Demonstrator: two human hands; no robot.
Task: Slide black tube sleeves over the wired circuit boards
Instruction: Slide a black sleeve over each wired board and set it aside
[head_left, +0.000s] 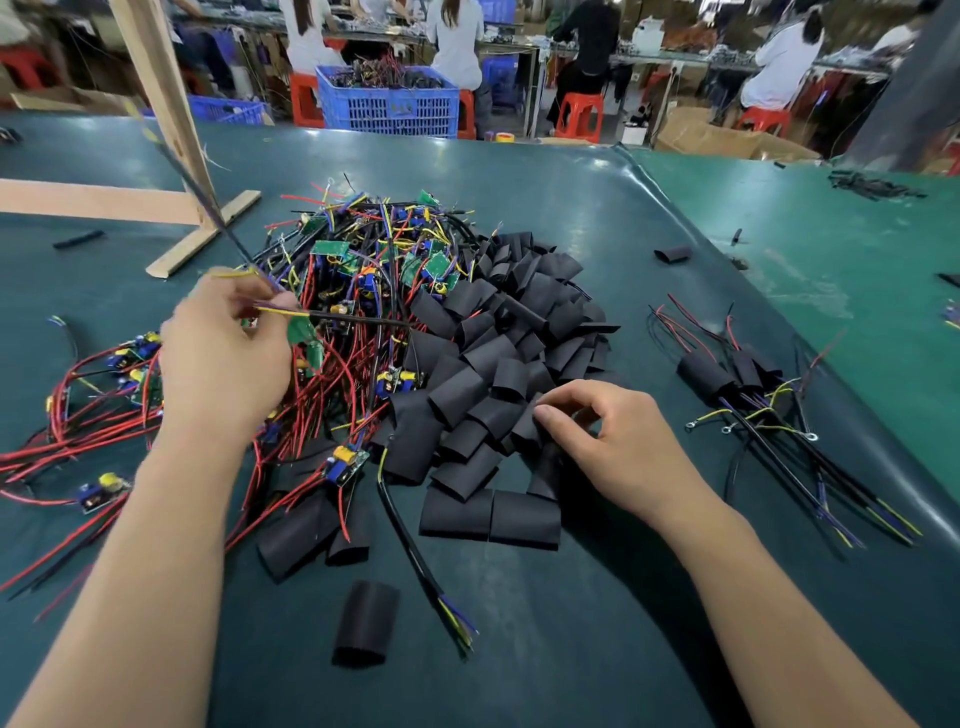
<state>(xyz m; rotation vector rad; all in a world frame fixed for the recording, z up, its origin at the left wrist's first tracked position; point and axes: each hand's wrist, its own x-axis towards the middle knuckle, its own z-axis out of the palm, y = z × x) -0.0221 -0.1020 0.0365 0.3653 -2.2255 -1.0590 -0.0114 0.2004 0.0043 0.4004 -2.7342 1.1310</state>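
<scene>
A tangled heap of green circuit boards with red, black and yellow wires lies in the middle of the table. To its right spreads a pile of flat black tube sleeves. My left hand pinches the wires of one green board at the heap's left edge. My right hand rests on the sleeve pile, thumb and fingers closing on one black sleeve. Several boards with sleeves over them lie at the right.
The dark green table mat is bare near me except for one loose sleeve. More wired boards lie at the left. A wooden stand rises at the back left. A blue crate and seated people are beyond the table.
</scene>
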